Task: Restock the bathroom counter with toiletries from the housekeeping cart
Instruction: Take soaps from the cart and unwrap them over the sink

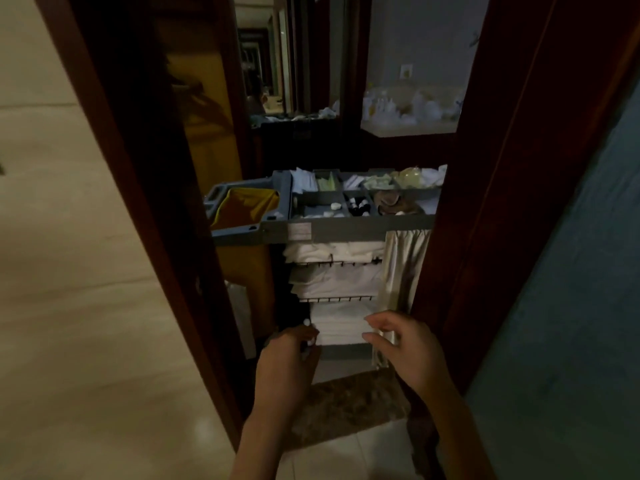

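Hold tight with the left hand (289, 358), fingers curled round little white-topped bottles (307, 321), low before the cart (346, 232). Lift the loose, empty right hand (405, 344) slowly to the top tray (322, 196) for more.

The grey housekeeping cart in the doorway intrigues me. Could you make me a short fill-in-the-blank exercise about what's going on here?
1. The fabric bag hanging at one end of the grey plastic housekeeping cart is ____ in colour.
2. The folded linens stacked on the cart's wire shelves are ____.
3. The small white items are held in the person's ____ hand.

Missing words: yellow; white; left.
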Demonstrator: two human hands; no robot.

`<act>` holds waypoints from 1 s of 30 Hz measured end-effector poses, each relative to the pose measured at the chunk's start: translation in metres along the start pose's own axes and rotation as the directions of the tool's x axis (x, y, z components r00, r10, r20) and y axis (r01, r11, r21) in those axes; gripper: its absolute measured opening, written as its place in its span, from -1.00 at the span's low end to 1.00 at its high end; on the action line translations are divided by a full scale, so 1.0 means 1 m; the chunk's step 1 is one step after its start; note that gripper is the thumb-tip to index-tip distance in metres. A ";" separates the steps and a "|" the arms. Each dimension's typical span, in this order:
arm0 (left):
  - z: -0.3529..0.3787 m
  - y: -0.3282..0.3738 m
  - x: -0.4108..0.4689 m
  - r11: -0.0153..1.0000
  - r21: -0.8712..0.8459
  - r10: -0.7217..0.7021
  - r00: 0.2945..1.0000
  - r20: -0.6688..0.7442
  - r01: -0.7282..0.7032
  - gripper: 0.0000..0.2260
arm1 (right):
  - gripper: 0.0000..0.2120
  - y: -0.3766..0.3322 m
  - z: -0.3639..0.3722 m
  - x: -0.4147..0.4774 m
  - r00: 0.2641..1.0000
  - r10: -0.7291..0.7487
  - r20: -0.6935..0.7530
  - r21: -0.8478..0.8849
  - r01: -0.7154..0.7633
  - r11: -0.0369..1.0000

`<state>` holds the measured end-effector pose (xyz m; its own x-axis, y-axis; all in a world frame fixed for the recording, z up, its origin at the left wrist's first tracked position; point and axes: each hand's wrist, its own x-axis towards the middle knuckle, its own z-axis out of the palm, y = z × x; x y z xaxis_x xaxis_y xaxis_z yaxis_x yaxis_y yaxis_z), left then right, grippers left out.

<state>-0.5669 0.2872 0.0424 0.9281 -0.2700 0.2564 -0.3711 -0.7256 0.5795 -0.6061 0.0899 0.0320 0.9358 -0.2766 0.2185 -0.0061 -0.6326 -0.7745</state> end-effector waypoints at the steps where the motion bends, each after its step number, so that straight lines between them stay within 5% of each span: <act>1: 0.005 0.002 0.011 1.000 -0.010 -0.001 1.000 -0.009 0.000 -0.78 | -0.79 0.005 -0.002 0.013 1.000 -0.009 0.001 0.021 0.009 1.000; 17: 0.059 -0.004 0.120 0.998 0.014 -0.054 0.997 0.058 0.054 -0.87 | -0.80 0.077 0.020 0.121 0.998 0.009 0.064 0.135 -0.018 0.991; 30: 0.064 -0.053 0.299 0.994 -0.104 -0.022 0.998 -0.055 0.017 -0.80 | -0.84 0.058 0.050 0.305 0.998 -0.040 0.049 0.060 0.037 0.998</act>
<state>-0.2677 0.2046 0.0386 0.9332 -0.2183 0.2855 -0.3566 -0.6605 0.6607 -0.3032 0.0048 0.0238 0.9513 -0.2158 0.2200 0.0494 -0.5980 -0.8000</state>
